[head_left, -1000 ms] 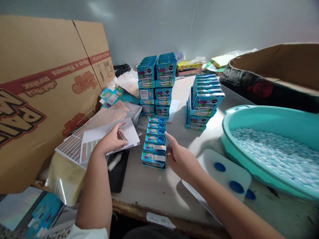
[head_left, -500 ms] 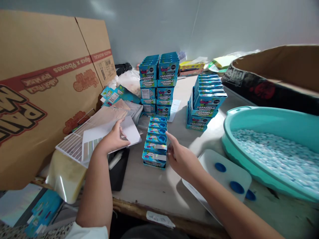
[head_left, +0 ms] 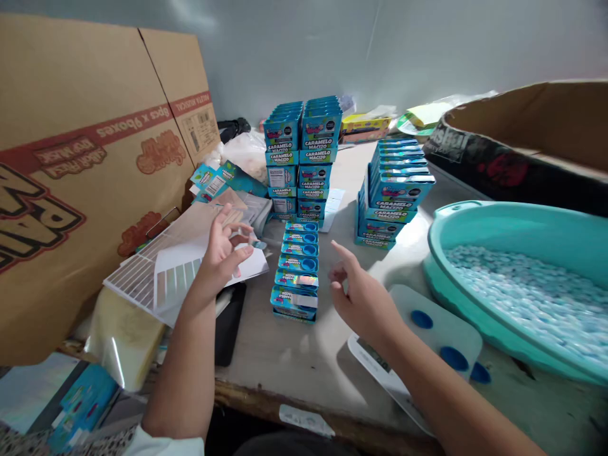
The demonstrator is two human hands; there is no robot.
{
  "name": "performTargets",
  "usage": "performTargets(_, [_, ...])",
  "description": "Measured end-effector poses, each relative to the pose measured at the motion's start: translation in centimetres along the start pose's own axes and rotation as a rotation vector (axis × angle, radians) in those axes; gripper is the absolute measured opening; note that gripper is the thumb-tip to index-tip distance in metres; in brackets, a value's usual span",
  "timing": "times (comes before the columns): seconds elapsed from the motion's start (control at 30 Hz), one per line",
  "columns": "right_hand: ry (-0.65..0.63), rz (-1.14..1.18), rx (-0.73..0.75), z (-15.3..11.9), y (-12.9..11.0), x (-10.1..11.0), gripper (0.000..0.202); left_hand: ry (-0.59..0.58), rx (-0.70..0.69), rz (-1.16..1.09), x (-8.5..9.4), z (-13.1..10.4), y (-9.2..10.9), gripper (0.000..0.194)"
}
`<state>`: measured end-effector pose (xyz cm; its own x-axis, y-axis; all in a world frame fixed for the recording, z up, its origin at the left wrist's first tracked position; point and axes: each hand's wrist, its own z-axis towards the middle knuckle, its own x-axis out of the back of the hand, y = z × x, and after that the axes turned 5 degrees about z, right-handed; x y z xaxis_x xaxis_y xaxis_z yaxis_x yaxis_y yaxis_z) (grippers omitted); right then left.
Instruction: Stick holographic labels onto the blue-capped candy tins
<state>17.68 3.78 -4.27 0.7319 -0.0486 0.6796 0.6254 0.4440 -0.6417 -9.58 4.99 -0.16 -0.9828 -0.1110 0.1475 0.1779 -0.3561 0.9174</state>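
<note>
My left hand point(head_left: 223, 253) is raised over the sticker sheets point(head_left: 178, 278), with a small shiny sticker point(head_left: 259, 245) at the tips of its thumb and fingers. Right of the front box row, my right hand point(head_left: 363, 294) hovers without touching it, index finger extended, the others loosely curled and nothing visible in them. Between the hands stands a row of small blue candy boxes point(head_left: 299, 263) in a display tray. Round blue lids show on the farther boxes; shiny strips lie across the two nearest.
Stacked blue display boxes point(head_left: 301, 158) stand behind, with another stack point(head_left: 392, 196) to their right. A turquoise tub point(head_left: 439, 253) of wrapped candies is at right, beside a white scale point(head_left: 394, 386) and a translucent lid point(head_left: 434, 304). A large cardboard carton point(head_left: 95, 158) borders the left.
My left hand has lifted off the sticker sheet, and a small shiny sticker now shows at its fingertips. My right hand has drawn slightly away from the box row, to the right.
</note>
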Motion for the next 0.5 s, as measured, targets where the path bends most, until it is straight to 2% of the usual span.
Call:
performTargets(0.1, [0.090,0.161,0.061,0.4,0.6,0.2,0.061,-0.120,-0.016,-0.259,-2.2,-0.3,-0.2,0.086])
performTargets(0.23, [0.103,0.418,0.096,0.7,0.6,0.3,0.040,-0.273,0.016,-0.368,-4.3,-1.0,-0.4,0.085])
performTargets(0.37, [0.035,0.579,0.046,0.6,-0.2,0.4,0.031,-0.303,0.050,-0.385,-5.0,-1.4,-0.4,0.081])
performTargets(0.5, [0.006,0.709,0.000,0.4,-0.9,0.3,0.033,-0.334,0.078,-0.371,-4.9,-1.5,-0.1,0.078])
